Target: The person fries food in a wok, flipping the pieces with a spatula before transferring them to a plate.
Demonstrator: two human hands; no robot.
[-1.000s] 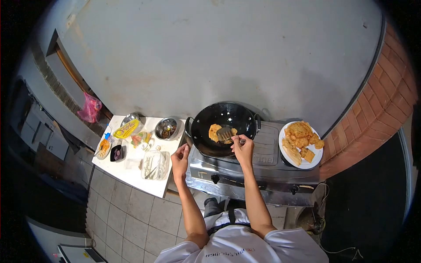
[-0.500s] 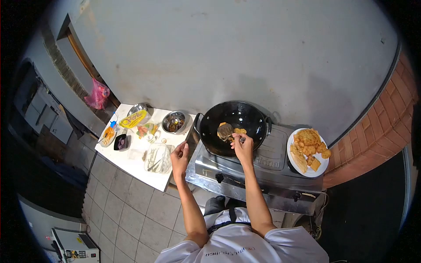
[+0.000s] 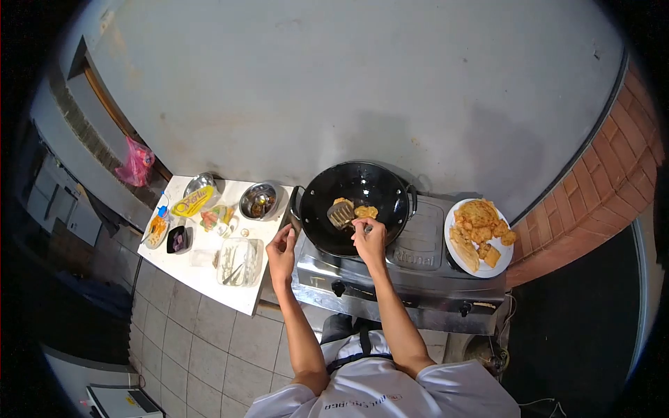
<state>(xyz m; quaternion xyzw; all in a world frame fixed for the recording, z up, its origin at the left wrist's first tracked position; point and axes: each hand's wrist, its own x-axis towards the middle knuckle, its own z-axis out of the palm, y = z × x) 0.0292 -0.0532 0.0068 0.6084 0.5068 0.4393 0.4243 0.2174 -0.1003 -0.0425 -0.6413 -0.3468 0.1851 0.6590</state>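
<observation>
My right hand [image 3: 370,238] is closed on the handle of a slotted spatula [image 3: 341,217], whose head is inside a black two-handled wok [image 3: 327,240]. Golden-brown fried pieces [image 3: 366,211] lie in the wok, one beside the spatula head and another partly hidden behind it. Left of the wok, my left hand [image 3: 281,254] hovers by the table's edge, its fingers loosely bent and apart from the thumb, with nothing in them.
The wok sits on a steel gas stove [image 3: 418,279]. To its right is a white plate [image 3: 493,271] of fried food. The white table [image 3: 230,298] at left holds a steel bowl [image 3: 259,202], a clear container [image 3: 240,262], a black dish [image 3: 179,239] and a yellow packet [image 3: 193,201].
The spatula head has shifted and turned in the wok, leaving more of the right fried piece showing. The whole view has moved slightly, and my left hand stays beside the table.
</observation>
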